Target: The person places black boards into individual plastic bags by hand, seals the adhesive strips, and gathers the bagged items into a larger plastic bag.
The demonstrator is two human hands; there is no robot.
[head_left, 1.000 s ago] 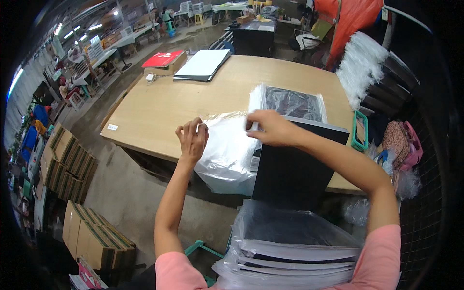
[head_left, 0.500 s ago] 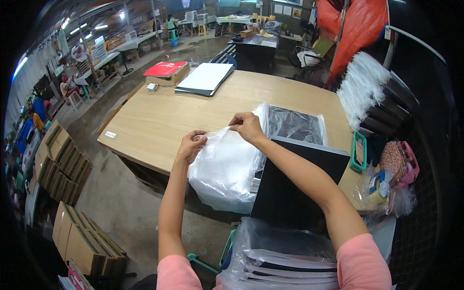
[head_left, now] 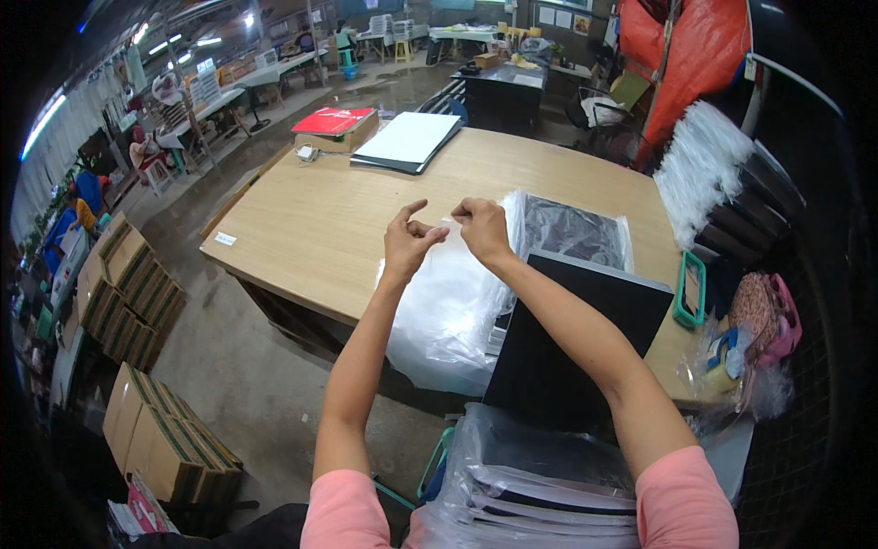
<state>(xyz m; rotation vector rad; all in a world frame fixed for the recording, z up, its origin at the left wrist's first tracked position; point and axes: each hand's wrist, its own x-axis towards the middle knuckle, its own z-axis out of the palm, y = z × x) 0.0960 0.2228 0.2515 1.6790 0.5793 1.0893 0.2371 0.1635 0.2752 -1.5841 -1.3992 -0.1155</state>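
Hands (head_left: 448, 236) higher, crinkly clear bag (head_left: 453, 311)

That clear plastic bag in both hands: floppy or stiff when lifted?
Likely floppy: the clear plastic bag sags over the table edge in wrinkles. Probably light, since the left hand and right hand pinch it by fingertips. Its glossy film may be slippery.

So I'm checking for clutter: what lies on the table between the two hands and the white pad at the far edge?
In the head view, only bare wooden table lies between the hands and the white pad.

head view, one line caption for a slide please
Left hand and right hand pinch the top edge of a clear plastic bag over a light wooden table.
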